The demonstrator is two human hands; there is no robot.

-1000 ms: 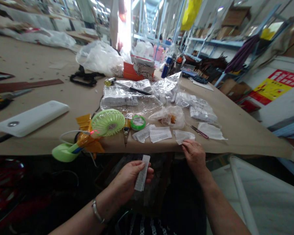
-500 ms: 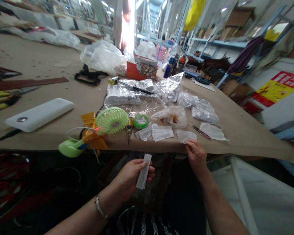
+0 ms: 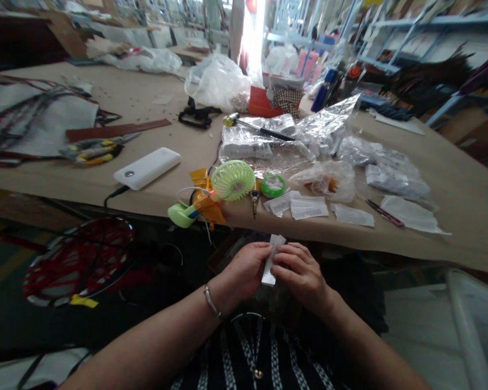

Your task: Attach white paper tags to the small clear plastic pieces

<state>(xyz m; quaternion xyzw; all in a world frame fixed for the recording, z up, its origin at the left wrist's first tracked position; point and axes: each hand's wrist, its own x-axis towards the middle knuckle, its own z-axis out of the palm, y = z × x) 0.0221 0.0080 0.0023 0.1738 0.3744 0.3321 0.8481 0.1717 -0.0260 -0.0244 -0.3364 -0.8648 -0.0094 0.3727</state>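
Note:
In front of my lap, my left hand (image 3: 250,269) pinches a small stack of narrow white printed labels (image 3: 269,273), tilted upright. My right hand (image 3: 301,271) is closed on the same labels from the other side, its fingers partly covering them. Just beyond, near the table edge, lie more printed labels: a fanned bunch (image 3: 281,202), a pile (image 3: 309,207) and a separate pile (image 3: 353,214). To their right rest tweezers (image 3: 385,213) with a dark reddish handle, beside a white sheet (image 3: 413,214).
A green fan (image 3: 232,181) taped at the table edge (image 3: 244,214), a soldering-iron-like tool (image 3: 255,201) and a green tape roll (image 3: 272,185) stand left of the labels. Behind are clear plastic packs (image 3: 264,143). A white power bank (image 3: 147,168) and pliers (image 3: 95,149) lie left.
My right hand has left the separate label pile on the table and come to my left hand. Both hands now meet at the label stack. The view has turned left and down.

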